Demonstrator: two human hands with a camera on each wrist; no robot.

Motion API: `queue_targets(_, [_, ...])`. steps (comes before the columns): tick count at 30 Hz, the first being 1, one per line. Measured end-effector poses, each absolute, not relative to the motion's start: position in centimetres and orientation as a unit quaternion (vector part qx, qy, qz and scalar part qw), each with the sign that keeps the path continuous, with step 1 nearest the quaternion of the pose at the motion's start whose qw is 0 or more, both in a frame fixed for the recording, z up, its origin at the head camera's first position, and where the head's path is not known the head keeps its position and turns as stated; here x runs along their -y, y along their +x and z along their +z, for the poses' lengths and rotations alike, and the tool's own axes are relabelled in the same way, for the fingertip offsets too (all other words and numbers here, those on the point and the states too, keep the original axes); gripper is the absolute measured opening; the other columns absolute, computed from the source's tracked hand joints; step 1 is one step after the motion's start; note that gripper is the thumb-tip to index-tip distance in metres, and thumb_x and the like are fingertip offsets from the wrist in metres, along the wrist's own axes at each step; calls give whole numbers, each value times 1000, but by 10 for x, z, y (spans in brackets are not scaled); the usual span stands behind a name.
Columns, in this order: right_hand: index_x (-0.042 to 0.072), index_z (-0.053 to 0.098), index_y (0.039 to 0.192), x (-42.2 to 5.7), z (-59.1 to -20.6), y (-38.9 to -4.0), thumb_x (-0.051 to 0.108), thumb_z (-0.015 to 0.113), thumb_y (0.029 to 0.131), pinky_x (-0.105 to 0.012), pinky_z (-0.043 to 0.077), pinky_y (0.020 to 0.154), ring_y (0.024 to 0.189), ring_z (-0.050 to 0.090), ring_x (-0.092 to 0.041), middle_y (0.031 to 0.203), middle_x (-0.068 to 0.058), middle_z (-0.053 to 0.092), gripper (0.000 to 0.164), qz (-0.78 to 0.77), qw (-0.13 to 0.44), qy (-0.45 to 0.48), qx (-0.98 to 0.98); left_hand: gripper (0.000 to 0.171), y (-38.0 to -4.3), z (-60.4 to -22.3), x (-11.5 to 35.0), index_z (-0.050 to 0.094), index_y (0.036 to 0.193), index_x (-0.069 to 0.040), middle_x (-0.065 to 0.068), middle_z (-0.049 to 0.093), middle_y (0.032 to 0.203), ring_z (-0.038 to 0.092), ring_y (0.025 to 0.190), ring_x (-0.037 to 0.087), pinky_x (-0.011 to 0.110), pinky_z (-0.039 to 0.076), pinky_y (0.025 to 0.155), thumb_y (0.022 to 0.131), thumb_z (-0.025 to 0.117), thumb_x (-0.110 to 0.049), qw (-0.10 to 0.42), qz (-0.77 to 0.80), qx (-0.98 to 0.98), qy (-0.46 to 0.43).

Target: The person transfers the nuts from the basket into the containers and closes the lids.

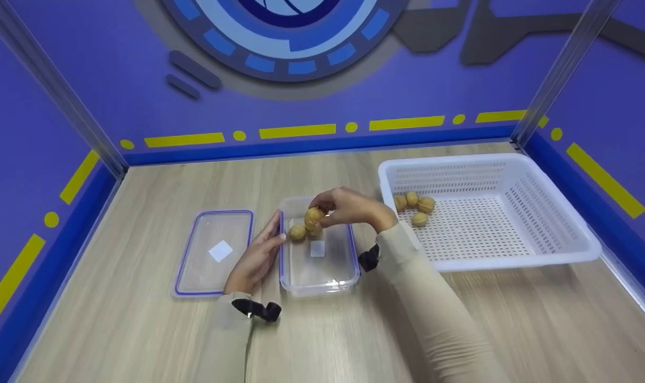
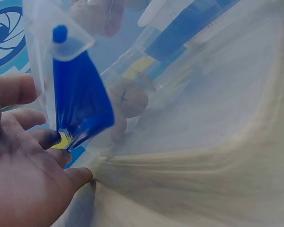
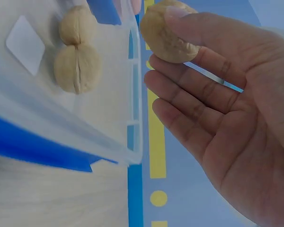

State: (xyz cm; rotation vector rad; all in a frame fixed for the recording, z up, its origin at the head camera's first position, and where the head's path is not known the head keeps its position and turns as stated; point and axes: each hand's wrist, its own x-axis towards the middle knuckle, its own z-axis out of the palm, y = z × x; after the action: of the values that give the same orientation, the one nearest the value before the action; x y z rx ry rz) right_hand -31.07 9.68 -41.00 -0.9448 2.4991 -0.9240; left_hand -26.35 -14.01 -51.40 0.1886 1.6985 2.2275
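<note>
My right hand [image 1: 349,206] pinches a walnut [image 1: 314,217] between thumb and fingers, above the far half of a clear plastic box [image 1: 322,274] with a blue-edged rim. In the right wrist view, the held walnut [image 3: 168,35] is up by the thumb while the other fingers extend below it. Two walnuts [image 3: 78,68] lie side by side on the box floor, near a white square label [image 3: 25,45]. Against the box's left wall rests my left hand [image 1: 256,263], its fingers extended along the side and the thumb at the rim; the left wrist view shows its fingers [image 2: 26,118] loosely spread.
A clear lid with a blue edge [image 1: 195,266] and a white label lies flat left of the box. To the right stands a white perforated basket [image 1: 487,263] with several walnuts [image 1: 420,219] in its left part. Blue-purple walls [image 1: 301,143] enclose the wooden table.
</note>
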Motion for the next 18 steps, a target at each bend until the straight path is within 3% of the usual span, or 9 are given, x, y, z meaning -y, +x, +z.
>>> queue_targets(7, [5, 67, 116, -84, -414, -309, 8, 73, 79, -31, 54, 90, 99, 66, -21, 107, -9, 72, 38, -314, 164, -324, -877, 70, -264, -515, 140, 6, 155, -9, 5, -8, 163, -13, 149, 21, 37, -5, 123, 96, 45, -3, 164, 786, -592, 74])
queue_targets(18, [5, 69, 113, -67, -423, -308, 12, 76, 78, -30, 55, 84, 88, 62, -15, 102, -7, 71, 37, -290, 179, -303, -890, 71, -263, -514, 142, 7, 155, -11, 4, -8, 163, -13, 149, 21, 36, -4, 123, 96, 45, -2, 171, 788, -587, 71])
